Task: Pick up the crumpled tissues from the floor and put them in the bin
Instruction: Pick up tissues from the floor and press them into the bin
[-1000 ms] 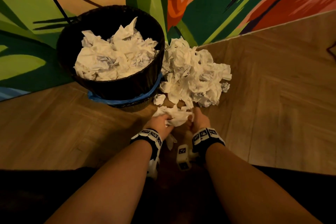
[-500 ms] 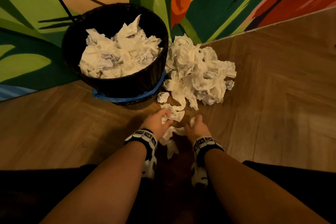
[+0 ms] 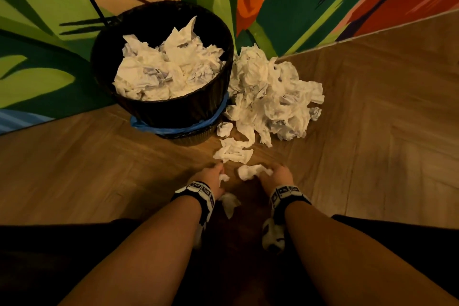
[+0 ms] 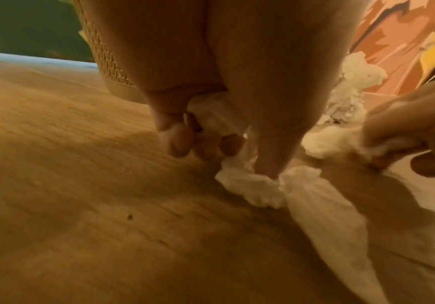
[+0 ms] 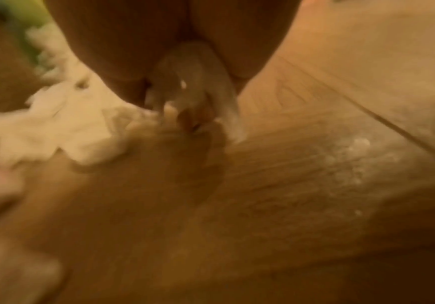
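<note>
Head view: both hands (image 3: 244,179) clutch crumpled tissues (image 3: 250,171) beside the unlabelled bin (image 3: 173,112).

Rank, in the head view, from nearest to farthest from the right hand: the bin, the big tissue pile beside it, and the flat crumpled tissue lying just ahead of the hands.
From the right hand:
1. Flat crumpled tissue, just ahead, slightly left.
2. Big tissue pile, farther ahead, right of the bin.
3. Bin, ahead and left, by the wall.

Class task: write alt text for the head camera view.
Two hands, left hand and right hand, each grip crumpled tissue low over a wooden floor. Beyond stand a black bin heaped with tissues and a loose tissue pile.
</note>
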Tool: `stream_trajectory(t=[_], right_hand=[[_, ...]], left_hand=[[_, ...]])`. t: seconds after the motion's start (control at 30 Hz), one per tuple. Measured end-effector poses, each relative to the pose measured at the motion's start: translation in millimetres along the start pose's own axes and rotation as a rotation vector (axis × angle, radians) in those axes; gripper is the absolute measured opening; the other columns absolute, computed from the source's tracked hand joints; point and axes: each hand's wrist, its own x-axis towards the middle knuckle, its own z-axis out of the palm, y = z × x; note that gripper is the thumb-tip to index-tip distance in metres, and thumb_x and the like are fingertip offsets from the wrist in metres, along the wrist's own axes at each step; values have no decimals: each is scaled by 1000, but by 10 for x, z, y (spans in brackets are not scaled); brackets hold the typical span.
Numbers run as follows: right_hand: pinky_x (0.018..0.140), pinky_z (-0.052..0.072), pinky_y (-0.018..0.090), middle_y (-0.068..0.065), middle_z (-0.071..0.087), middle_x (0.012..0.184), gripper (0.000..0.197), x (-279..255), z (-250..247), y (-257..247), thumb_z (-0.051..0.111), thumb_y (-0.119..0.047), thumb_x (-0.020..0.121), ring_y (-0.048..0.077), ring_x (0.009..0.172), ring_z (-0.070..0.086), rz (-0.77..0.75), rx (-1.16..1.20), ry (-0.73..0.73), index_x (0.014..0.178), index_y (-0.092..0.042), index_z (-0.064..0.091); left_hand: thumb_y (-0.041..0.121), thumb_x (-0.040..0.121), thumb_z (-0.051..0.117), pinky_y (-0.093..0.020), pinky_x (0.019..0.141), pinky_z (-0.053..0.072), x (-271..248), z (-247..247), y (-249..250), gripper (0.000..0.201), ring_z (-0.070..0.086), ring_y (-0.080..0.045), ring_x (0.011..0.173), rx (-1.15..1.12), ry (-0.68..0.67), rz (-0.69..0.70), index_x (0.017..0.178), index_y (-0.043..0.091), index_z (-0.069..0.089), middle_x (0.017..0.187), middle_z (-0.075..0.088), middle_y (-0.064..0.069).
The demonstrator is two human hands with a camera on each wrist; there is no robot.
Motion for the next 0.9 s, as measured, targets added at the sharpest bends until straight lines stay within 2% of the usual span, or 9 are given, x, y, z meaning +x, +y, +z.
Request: stream_trajectory(t=[0.1,0.2,0.3,0.4,0.5,0.57,0.67,0.77,0.9], right_hand=[[88,42,26,13,51,139,48,21,-111,35,54,-20,93,30,123,53,104,192,98,140,-15,47],[78,41,28,14,54,133,41,12,-130,30,48,-20,96,33,116,56,153,259,150,137,-17,45],[74,41,32,16,57,126,33,-10,-105,-13,44,-24,99,35,110,59,163,251,161,131,-15,45],[75,42,32,16,57,125,35,-24,-149,-84,48,-20,95,35,109,59,137,249,142,130,-14,45],[76,45,32,14,58,125,29,-63,-241,-180,48,-18,95,31,102,60,76,318,175,123,-15,50],[80,47,33,11,54,135,40,-107,-369,-288,52,-25,95,26,104,58,24,452,208,135,-17,50],[99,44,37,9,49,143,61,-116,-700,-563,59,-40,89,28,123,52,-54,559,287,144,-16,44],[97,39,36,4,51,138,57,-123,-1126,-977,49,-49,94,26,120,52,-158,564,325,141,-16,45],[91,45,41,7,59,117,40,-219,-1698,-1641,44,-43,96,28,110,57,-357,462,420,121,-13,53]], left_hand=[[14,86,65,-29,73,49,17,-22,-4,28,55,-17,89,-16,11,-29,101,32,50,109,55,0],[16,91,57,-28,76,46,0,-56,4,14,54,-19,92,-53,76,-24,99,28,54,114,53,-3],[16,94,48,-33,72,53,-51,-126,-1,12,60,-22,84,-134,123,-27,93,28,51,104,59,-7],[12,92,50,-34,71,55,-114,-237,19,19,62,-21,84,-257,139,3,92,31,55,97,61,-5],[30,89,57,-31,74,52,-212,-387,90,7,62,-19,87,-264,126,84,95,26,59,96,65,0],[38,80,71,-22,69,47,-305,-541,207,22,60,-14,92,-226,62,218,96,28,60,94,61,13],[20,80,73,-19,74,44,-461,-907,581,37,53,-12,99,-86,26,404,114,26,60,109,51,13],[0,87,57,-15,49,38,-645,-1436,1006,39,59,-14,89,-64,166,495,116,26,62,103,51,12],[-2,90,51,-22,65,48,-947,-2334,1236,32,62,-16,88,-141,465,633,110,17,66,105,66,0]])
